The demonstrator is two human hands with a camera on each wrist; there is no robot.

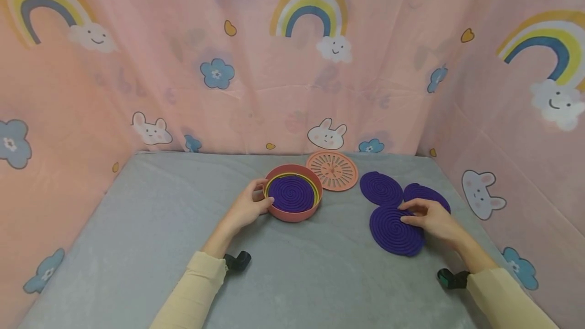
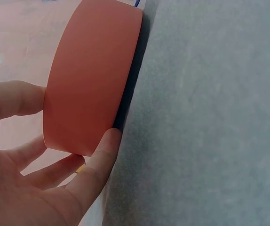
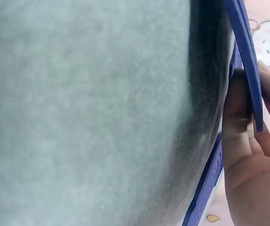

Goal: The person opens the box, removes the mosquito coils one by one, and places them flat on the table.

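Note:
On the left, my left hand (image 1: 247, 205) grips the side of a round pink box (image 1: 292, 217), thumb at its near rim. Inside the box lie a purple spiral coaster (image 1: 291, 194) and something with a yellow edge (image 1: 316, 190). The left wrist view shows the curved outer wall of the pink box (image 2: 92, 75) between the thumb and fingers. Over on the right, my right hand (image 1: 428, 217) pinches another purple spiral coaster (image 1: 394, 232) at its edge. In the right wrist view, this coaster (image 3: 249, 61) stands edge-on between thumb and fingers, above the grey cloth.
Two more purple spiral coasters, one at the back (image 1: 380, 188) and one partly behind my right hand (image 1: 422, 192), lie on the grey cloth (image 1: 320, 278). A slotted pink round lid (image 1: 332, 170) lies behind the box. Patterned pink curtains (image 1: 256, 110) enclose the table's back and sides.

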